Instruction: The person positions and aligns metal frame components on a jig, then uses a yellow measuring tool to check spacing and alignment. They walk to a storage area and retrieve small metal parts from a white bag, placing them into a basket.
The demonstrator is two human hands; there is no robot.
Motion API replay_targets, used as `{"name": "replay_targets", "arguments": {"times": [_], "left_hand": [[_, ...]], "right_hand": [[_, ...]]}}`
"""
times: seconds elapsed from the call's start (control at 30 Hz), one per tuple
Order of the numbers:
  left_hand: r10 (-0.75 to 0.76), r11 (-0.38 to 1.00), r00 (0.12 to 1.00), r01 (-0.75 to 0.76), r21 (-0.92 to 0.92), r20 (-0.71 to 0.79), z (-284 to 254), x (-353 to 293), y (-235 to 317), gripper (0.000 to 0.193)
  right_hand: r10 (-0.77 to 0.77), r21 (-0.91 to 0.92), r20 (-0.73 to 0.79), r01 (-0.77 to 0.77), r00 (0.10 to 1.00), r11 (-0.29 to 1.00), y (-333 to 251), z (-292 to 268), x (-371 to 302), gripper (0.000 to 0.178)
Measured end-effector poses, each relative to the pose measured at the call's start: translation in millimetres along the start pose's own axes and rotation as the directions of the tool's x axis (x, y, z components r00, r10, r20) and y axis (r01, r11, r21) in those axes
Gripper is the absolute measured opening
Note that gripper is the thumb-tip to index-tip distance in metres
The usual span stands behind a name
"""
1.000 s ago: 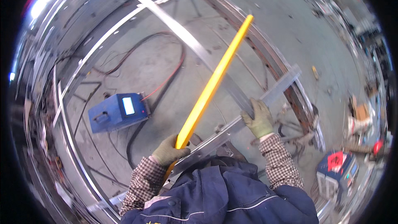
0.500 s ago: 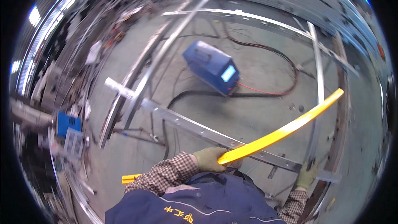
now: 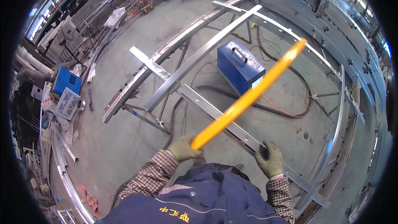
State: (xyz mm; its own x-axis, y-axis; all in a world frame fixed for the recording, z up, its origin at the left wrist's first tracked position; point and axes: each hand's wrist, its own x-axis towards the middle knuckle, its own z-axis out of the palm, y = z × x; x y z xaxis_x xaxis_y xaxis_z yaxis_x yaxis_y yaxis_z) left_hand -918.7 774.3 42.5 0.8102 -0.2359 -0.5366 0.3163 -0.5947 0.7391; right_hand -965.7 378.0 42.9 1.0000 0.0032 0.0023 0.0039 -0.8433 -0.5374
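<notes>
My left hand (image 3: 182, 149), in a green work glove, grips the near end of a long yellow straightedge (image 3: 248, 95) that slants up and to the right above the floor. My right hand (image 3: 270, 159), also gloved, rests on the edge of a long grey steel bar (image 3: 207, 108) that runs diagonally across low stands. A second steel bar (image 3: 199, 58) crosses it further off. Under the yellow straightedge a blue welding machine (image 3: 238, 66) stands on the concrete floor.
Black and red cables (image 3: 290, 108) loop over the floor around the blue machine. A blue box and a grey grille (image 3: 66, 91) stand at the left among scrap metal. Curved steel rails (image 3: 336, 132) run along the right side.
The view has swung round, so the blue machine and bars sit nearer the middle. The yellow straightedge has tilted up steeper, and my right hand now shows fully on the steel bar.
</notes>
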Motion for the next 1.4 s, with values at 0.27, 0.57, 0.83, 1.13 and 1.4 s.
{"name": "replay_targets", "arguments": {"times": [0.27, 0.57, 0.83, 1.13, 1.4], "left_hand": [[0.105, 0.927, 0.730, -0.318, -0.200, -0.676, -170, 57, -123, 0.061], [-0.033, 0.776, 0.908, -0.240, -0.584, -0.418, -208, 83, -144, 0.039], [0.064, 0.731, 0.914, -0.316, -0.604, -0.400, -189, 62, -130, 0.044], [0.000, 0.832, 0.954, -0.167, -0.529, -0.301, -164, 66, -140, 0.052], [-0.025, 0.847, 0.954, -0.138, -0.513, -0.298, -169, 69, -127, 0.046]], "right_hand": [[0.103, -0.074, 0.168, -0.091, 0.980, 0.993, -45, 53, 59, 0.070], [0.224, -0.275, 0.214, -0.161, 0.951, 0.948, -34, 50, 66, 0.067], [0.286, -0.237, 0.231, -0.232, 0.930, 0.944, -35, 49, 71, 0.063], [0.232, -0.253, 0.239, -0.170, 0.943, 0.952, -22, 48, 67, 0.065], [0.196, -0.223, 0.267, -0.137, 0.944, 0.965, -10, 49, 67, 0.063]]}}
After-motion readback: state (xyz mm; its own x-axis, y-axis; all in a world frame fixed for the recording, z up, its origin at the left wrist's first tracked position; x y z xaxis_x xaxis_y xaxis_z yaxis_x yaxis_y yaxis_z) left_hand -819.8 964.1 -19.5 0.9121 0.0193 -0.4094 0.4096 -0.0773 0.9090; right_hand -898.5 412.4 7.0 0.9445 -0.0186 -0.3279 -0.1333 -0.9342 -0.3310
